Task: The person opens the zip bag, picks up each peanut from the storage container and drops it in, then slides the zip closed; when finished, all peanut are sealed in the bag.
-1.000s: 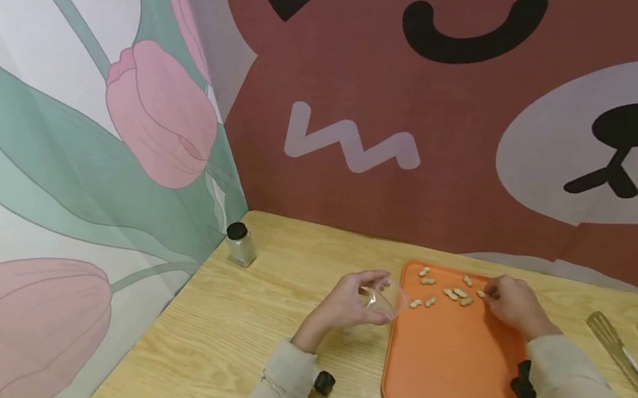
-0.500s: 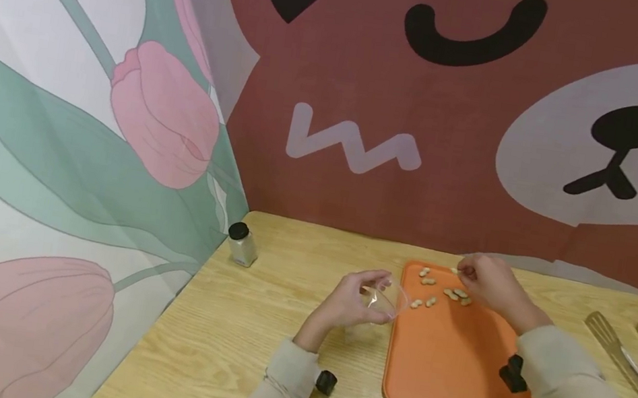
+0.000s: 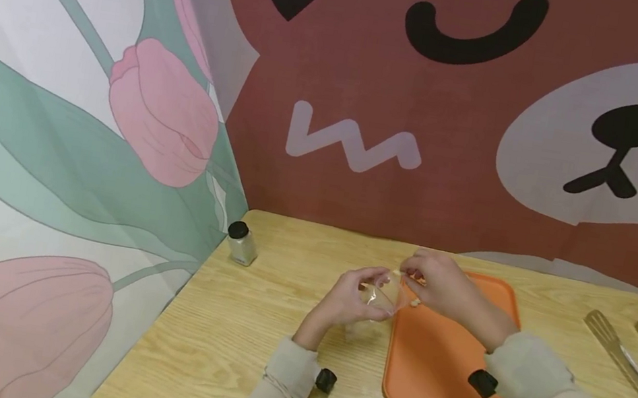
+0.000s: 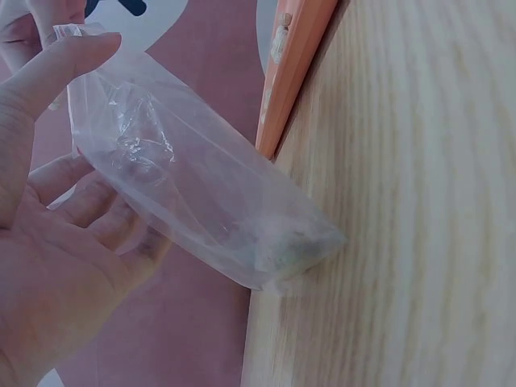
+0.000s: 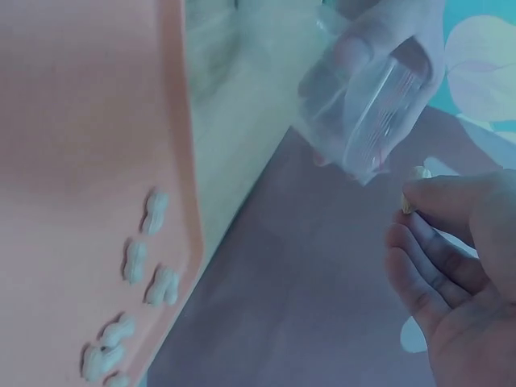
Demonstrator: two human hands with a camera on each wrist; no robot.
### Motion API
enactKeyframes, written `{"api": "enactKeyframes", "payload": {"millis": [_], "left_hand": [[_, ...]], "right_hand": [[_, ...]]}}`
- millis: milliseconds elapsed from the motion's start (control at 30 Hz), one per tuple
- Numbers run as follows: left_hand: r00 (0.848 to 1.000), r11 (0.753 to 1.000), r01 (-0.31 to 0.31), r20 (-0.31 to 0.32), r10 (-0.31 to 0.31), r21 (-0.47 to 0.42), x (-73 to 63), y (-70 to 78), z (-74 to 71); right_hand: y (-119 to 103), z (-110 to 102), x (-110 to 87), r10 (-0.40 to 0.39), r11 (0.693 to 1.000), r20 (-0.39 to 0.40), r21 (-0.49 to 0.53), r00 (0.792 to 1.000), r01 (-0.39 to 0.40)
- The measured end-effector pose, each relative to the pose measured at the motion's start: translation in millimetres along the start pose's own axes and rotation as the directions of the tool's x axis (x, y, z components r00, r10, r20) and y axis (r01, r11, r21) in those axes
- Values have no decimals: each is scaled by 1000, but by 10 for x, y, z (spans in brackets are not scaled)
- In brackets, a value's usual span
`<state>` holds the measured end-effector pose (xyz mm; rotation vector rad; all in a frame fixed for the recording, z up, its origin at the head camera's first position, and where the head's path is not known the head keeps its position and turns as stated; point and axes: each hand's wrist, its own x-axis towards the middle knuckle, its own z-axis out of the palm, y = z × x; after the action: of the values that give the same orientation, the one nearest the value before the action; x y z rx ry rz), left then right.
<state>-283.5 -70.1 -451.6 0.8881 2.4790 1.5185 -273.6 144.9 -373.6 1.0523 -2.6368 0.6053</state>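
My left hand point(image 3: 344, 298) holds a clear plastic bag point(image 4: 185, 161) near its mouth, thumb on one side and fingers on the other. The lower end of the bag hangs close to the wooden table, left of an orange tray point(image 3: 421, 383). A small pale lump shows blurred in its bottom corner. Between thumb and fingertips, my right hand point(image 3: 444, 285) pinches a peanut point(image 5: 406, 201) just beside the bag's mouth. In the right wrist view, several unshelled peanuts point(image 5: 156, 211) lie on the tray; in the head view my right hand hides most of them.
A small jar with a black lid point(image 3: 241, 246) stands at the table's back left. To the right of the tray lie two metal utensils with slotted heads, the nearer slotted utensil point(image 3: 612, 335) pointing away. A printed cloth wall point(image 3: 320, 192) rises behind the table.
My right hand has carried a peanut leftward from the tray's far right side to the bag's mouth. My left hand and the bag have stayed in place.
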Motion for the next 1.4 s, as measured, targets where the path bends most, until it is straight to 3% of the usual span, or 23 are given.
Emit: {"api": "enactKeyframes", "payload": {"millis": [200, 500, 933, 1133, 1300, 1400], "left_hand": [[1000, 1000, -2, -3, 2, -7, 2, 0, -2], [1000, 1000, -2, -3, 2, 5, -6, 16, -8], [1000, 1000, -6, -9, 6, 12, -3, -11, -13], [1000, 1000, -6, -21, 6, -2, -5, 15, -5], [1000, 1000, -7, -27, 7, -15, -11, 31, 13], [1000, 1000, -7, -22, 7, -17, -15, 23, 9]], "right_hand": [[-65, 11, 2, -21, 1000, 12, 6, 1000, 21], [-92, 21, 1, 9, 1000, 58, 15, 998, -10], [-43, -5, -16, 13, 1000, 33, 21, 999, -14], [283, -104, -88, 103, 995, 28, -9, 994, -102], [703, -83, -268, 226, 974, 105, -7, 968, -227], [924, -22, -409, 257, 966, 146, -15, 955, -258]]}}
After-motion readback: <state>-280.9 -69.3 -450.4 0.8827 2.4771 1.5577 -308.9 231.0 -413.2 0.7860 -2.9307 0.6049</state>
